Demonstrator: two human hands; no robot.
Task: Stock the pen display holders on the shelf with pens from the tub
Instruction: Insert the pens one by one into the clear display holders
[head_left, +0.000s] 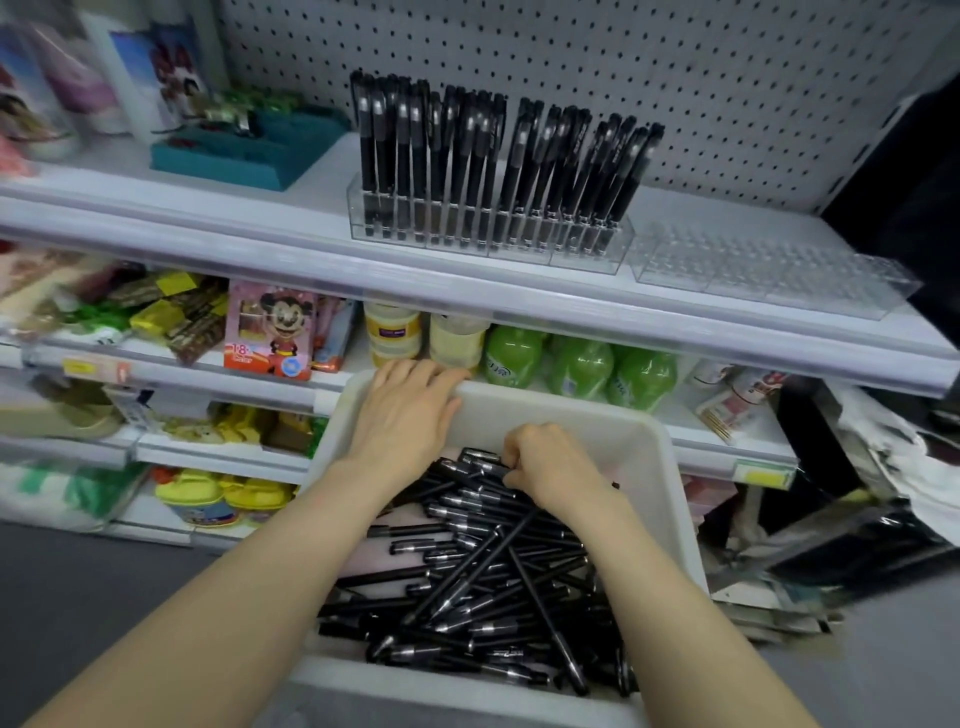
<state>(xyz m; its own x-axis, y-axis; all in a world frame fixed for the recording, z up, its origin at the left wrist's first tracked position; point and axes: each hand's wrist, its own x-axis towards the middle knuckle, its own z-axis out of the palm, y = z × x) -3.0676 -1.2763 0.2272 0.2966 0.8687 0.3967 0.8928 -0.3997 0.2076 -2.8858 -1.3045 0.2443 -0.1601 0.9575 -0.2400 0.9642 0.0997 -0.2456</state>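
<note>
A white tub (660, 467) sits low in front of me, filled with several loose black pens (483, 587). My left hand (405, 410) lies over the tub's far left rim, fingers curled over the edge. My right hand (550, 462) is down in the tub with its fingers curled round pens at the far end of the heap. On the upper shelf (208, 218) a clear display holder (488, 234) stands full of upright black pens. To its right lies a clear empty holder (769, 275).
A teal tray (244, 150) and packaged goods stand at the shelf's left. Lower shelves hold a cartoon box (270, 327), jars (395, 332) and green bottles (576, 364). A pegboard backs the shelf. Bags and clutter (857, 493) lie at the right on the grey floor.
</note>
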